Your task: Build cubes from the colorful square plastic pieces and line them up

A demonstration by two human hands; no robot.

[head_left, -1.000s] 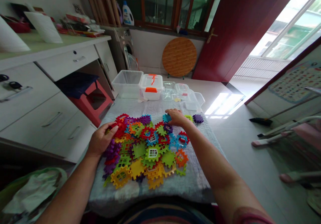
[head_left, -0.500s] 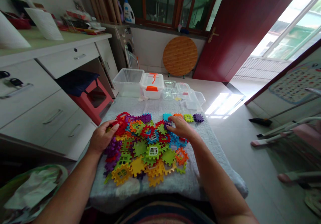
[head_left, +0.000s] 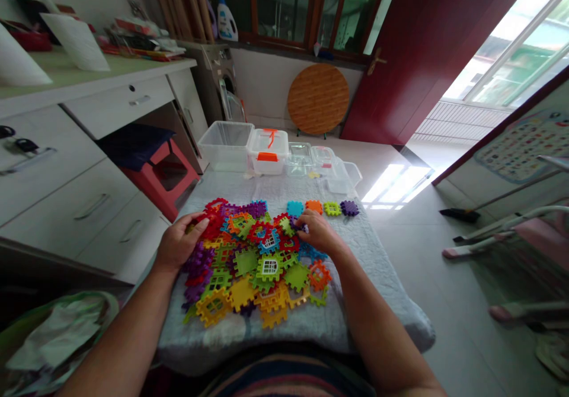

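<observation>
Draped worktop (head_left: 267, 188) at lower centre carries heaped notched tiles (head_left: 246, 262). Left hand (head_left: 179, 243) curls against red tiles (head_left: 215, 222), right hand (head_left: 322, 233) against a purple tile (head_left: 295, 224); whether either grips, I cannot tell.

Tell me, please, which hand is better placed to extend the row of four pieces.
Likely the right hand: it is close to the row, at a purple piece, while the left hand is across the pile.
</observation>
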